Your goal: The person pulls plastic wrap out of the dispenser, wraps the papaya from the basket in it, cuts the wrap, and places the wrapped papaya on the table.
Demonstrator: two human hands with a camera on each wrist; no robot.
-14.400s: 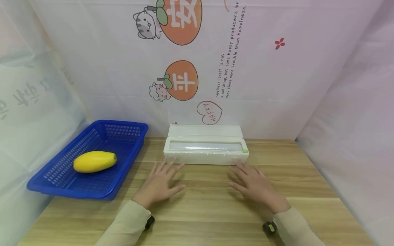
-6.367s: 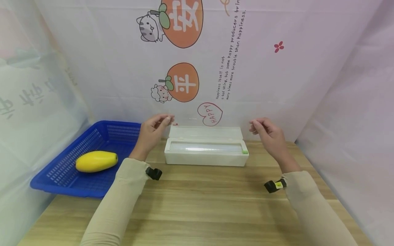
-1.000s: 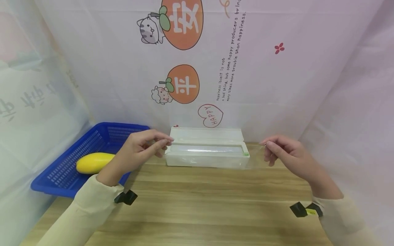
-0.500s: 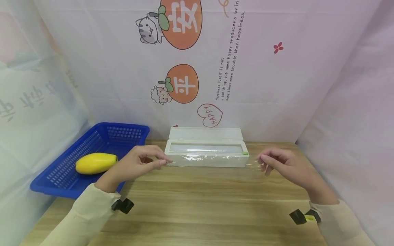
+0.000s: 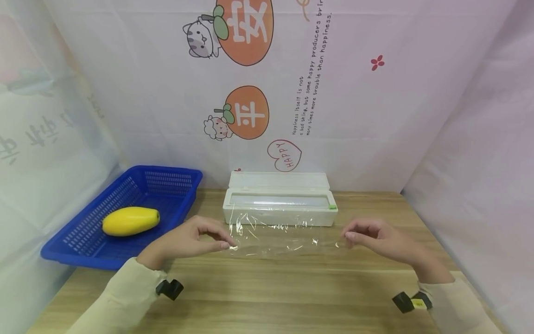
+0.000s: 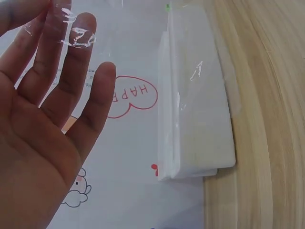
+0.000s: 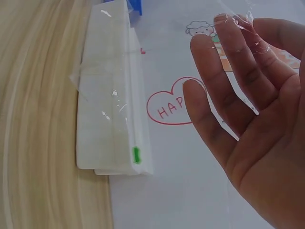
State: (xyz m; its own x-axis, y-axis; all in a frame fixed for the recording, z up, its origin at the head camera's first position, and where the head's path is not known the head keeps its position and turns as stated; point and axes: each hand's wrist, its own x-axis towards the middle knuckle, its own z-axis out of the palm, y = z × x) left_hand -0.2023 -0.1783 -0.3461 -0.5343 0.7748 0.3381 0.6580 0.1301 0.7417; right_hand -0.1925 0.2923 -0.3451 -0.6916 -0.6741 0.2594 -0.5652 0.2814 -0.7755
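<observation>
A clear sheet of cling film point(image 5: 271, 239) stretches between both hands, in front of a white cling film dispenser box point(image 5: 279, 216) whose lid point(image 5: 279, 180) stands raised at the back. My left hand point(image 5: 192, 237) pinches the film's left corner between thumb and forefinger. At the right corner, my right hand point(image 5: 384, 239) pinches it the same way. In the left wrist view the film point(image 6: 78, 38) crosses the fingertips, and the other fingers are loosely spread. The right wrist view shows the film point(image 7: 238, 19) at the thumb and forefinger, with the green slider point(image 7: 137, 155) on the box.
A blue plastic basket point(image 5: 175, 218) stands at the left and holds a yellow papaya-shaped fruit point(image 5: 130, 221). All this is on a wood-grain table point(image 5: 283, 292). Printed white sheeting point(image 5: 354, 116) encloses the back and both sides.
Over the last second both hands have come down and nearer the person, drawing the film out over the box's front. Earlier, the hands lay spread on the table before the box.
</observation>
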